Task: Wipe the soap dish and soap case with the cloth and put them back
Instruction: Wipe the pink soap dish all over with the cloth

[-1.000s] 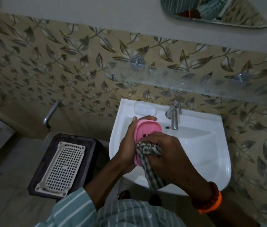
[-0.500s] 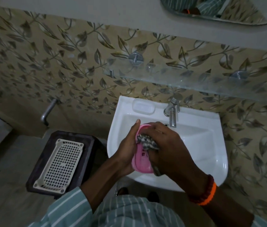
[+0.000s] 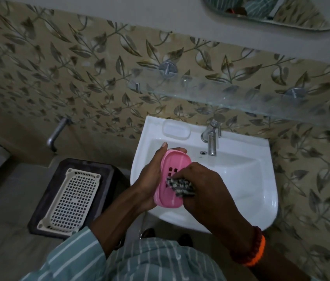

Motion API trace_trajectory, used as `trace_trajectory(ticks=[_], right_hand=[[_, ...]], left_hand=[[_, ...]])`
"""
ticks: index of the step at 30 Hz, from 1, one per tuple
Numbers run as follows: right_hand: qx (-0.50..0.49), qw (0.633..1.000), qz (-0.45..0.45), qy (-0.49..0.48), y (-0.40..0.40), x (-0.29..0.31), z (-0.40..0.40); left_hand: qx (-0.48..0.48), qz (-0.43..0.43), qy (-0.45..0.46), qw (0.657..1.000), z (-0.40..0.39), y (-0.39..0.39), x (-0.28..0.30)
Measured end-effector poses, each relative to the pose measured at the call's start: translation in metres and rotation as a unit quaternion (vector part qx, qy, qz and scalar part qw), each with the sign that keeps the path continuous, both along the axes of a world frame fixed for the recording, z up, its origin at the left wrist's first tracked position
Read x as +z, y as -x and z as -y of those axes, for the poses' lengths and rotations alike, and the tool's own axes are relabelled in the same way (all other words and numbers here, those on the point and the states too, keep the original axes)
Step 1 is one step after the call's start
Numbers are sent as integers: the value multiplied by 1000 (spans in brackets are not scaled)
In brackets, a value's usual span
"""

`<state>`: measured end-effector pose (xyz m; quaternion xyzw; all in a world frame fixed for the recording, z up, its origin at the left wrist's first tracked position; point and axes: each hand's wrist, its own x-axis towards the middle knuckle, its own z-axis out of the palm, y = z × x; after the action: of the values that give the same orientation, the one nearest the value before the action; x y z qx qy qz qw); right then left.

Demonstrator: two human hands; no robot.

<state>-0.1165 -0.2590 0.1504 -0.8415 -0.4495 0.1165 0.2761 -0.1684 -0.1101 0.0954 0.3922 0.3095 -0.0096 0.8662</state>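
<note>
Both hands [image 3: 152, 179] [image 3: 202, 189] curled, gripping.

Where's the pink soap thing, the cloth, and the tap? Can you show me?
pink soap dish [image 3: 177, 162]: head view, upper inner face above its slots.
checked cloth [image 3: 180, 184]: head view, bunched part under the right hand's fingers.
tap [image 3: 212, 141]: head view, middle of the metal spout.

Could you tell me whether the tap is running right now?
No, no water leaves the tap; the basin beneath shows no stream.
</note>
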Motion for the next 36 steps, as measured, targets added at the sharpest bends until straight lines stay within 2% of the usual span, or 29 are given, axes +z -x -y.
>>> trace_trajectory(ticks=[3, 6, 11, 13, 16, 18, 21, 24, 26, 29, 32, 33, 36], right_hand=[[7, 997, -75, -28, 16, -4, 0], [19, 998, -61, -29, 12, -2, -4], [-39, 996, -11, -73, 6, -3, -13], [-58, 994, -43, -80, 17, -10, -10], [-56, 989, -90, -101, 24, -9, -6], [-37, 988, -68, -136, 15, -5, -11], [-15, 987, 21, -157, 3, 5, -21], [-42, 989, 122, -73, -6, 10, -27], [-66, 987, 146, -22, -1, 9, -25], [-69, 992, 103, 16, 18, 2, -14], [-68, 992, -87, -52, 32, 0, -11], [-69, 987, -115, -92, 30, 2, -14], [-67, 983, -33, -166, 12, 9, -25]], left_hand=[[17, 4, 0, 1000, -4, -2, 3], [19, 7, 8, 1000, -4, -3, 2], [5, 2, -29, 1000, -2, -3, 2], [14, 14, -59, 998, -8, -4, 8], [28, 34, -44, 998, -15, -4, 14], [36, 25, -31, 999, -11, -5, 13], [29, 6, 10, 1000, 3, -2, 7], [18, 9, 8, 1000, 9, 5, 3], [24, 7, -29, 999, 5, 5, 4], [45, 9, -50, 998, -5, 4, 6], [61, 46, -26, 997, -13, 1, 7], [62, 53, -15, 997, -13, 1, 7], [48, 42, 33, 997, 0, 3, 0]])
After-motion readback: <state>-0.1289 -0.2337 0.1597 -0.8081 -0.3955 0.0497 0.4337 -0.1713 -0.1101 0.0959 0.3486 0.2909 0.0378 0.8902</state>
